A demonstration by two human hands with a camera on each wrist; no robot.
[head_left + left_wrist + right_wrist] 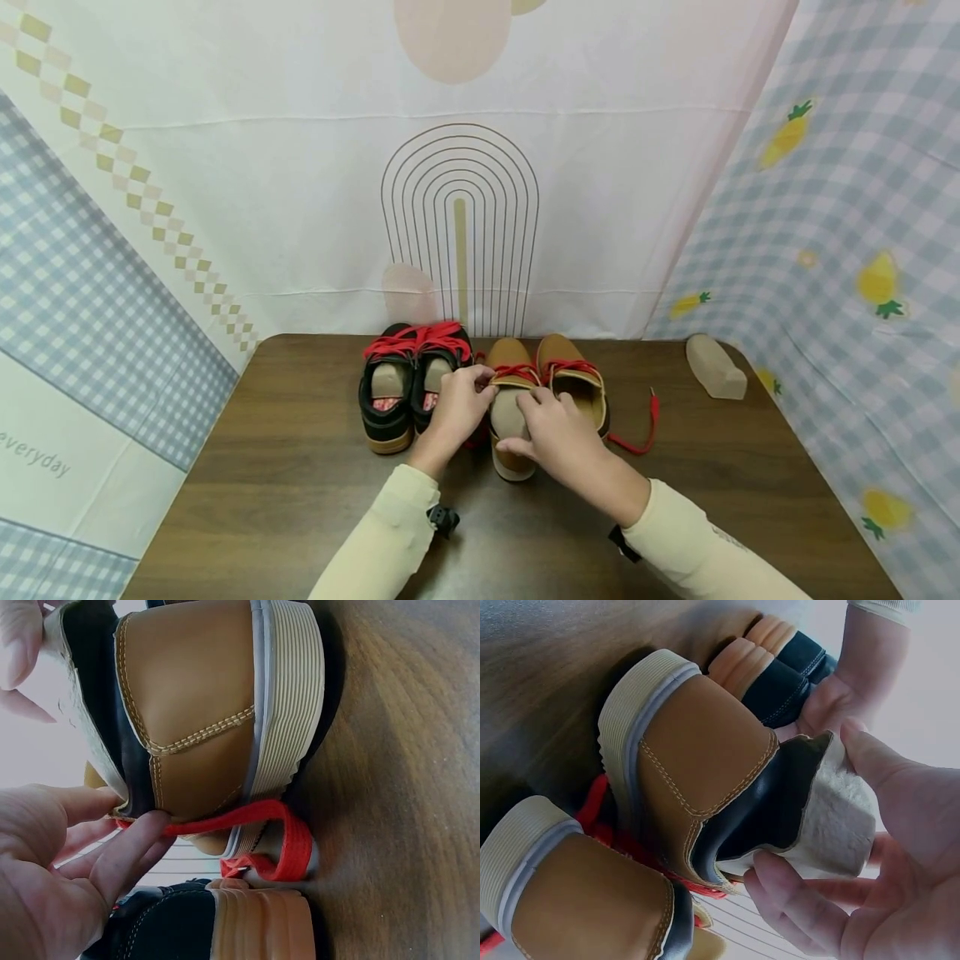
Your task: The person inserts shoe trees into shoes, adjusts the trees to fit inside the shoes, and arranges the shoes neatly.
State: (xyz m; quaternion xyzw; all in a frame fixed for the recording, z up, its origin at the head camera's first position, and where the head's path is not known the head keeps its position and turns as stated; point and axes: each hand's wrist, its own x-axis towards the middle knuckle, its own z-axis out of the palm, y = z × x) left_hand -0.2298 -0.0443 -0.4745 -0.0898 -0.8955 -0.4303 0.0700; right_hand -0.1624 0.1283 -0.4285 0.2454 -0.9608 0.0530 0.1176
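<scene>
A grey moulded-pulp shoe insert point(836, 825) sits partly inside the opening of a brown shoe point(195, 675), its heel end sticking out. My right hand point(562, 437) grips that end, thumb on one side and fingers on the other in the right wrist view. With thumb and fingers, my left hand point(461, 404) pinches the shoe's upper edge beside the red lace point(262, 814). The toe of this shoe points toward the wall. To its right stands the other brown shoe point(558, 350), its opening showing a dark inside.
Left of the brown shoes stand two black shoes point(386, 421) with red laces and grey inserts inside. Another pulp insert point(712, 367) lies at the table's back right. A loose red lace end point(648, 429) trails on the wooden table point(300, 467). Cloth hangs behind and at both sides.
</scene>
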